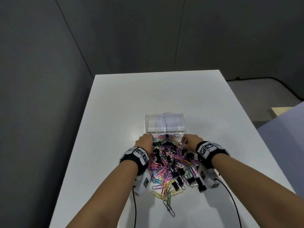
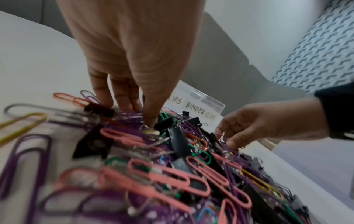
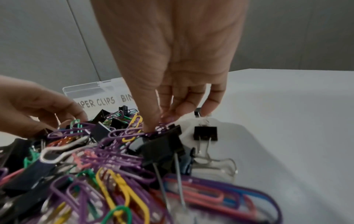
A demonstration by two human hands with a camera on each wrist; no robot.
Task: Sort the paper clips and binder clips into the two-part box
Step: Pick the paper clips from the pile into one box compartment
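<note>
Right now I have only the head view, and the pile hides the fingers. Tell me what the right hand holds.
Observer: Right wrist view: the right hand pinches purple paper clips.
Operator: Report the left hand.
Observer: Its fingertips dip into the pile beside a black binder clip; any grip is unclear.
Operator: Check behind the right hand.
Observer: A small binder clip sits apart from the pile, on the table.
</note>
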